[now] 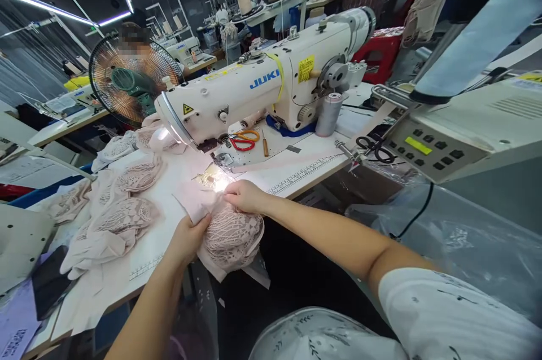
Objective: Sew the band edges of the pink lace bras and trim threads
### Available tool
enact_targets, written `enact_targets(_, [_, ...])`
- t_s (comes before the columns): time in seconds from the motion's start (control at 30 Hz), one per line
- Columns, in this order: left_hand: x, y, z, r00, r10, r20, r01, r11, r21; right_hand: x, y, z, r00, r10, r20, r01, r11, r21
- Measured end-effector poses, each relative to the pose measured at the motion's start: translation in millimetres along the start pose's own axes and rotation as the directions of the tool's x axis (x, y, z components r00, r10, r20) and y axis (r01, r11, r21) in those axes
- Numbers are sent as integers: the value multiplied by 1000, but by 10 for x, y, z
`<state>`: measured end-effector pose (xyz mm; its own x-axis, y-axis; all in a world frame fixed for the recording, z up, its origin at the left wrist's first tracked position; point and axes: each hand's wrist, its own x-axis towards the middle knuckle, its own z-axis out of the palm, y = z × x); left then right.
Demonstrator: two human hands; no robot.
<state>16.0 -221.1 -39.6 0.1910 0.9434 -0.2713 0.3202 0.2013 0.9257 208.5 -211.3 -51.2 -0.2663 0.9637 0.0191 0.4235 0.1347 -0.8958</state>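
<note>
A pale pink lace bra (232, 236) hangs over the front edge of the sewing table, its upper part just in front of the lit needle area. My left hand (188, 238) grips its plain fabric edge, thumb on top and the other fingers hidden beneath. On the other side my right hand (243, 197) pinches the garment close to the bright light. The white sewing machine (224, 103) stands over the work, and its presser foot (221, 162) is just beyond my hands. Whether the needle is in the cloth cannot be made out.
More lace bras (122, 202) lie heaped on the left. Scissors (243, 140), a wooden-handled tool (265, 144) and a grey thread cone (329, 114) rest by the machine. A control box (440, 140) juts in at right. Behind stands a fan (131, 80); people sit further back.
</note>
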Motion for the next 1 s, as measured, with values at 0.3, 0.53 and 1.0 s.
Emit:
enact_targets(0.3, [-244,-12,305,949,-251,189,305,881,-363,-521,109,-253,994,62,-93,-76,985,-155])
enact_targets(0.53, [-200,-9,333,904,-282,320,405,806,-433,-1230,777,-291,988,149,52,-153,983,105])
enact_targets(1.0, [51,166,26,990,-80,114,31,926,376,-1244,559,596,939,-221,264,-108,540,835])
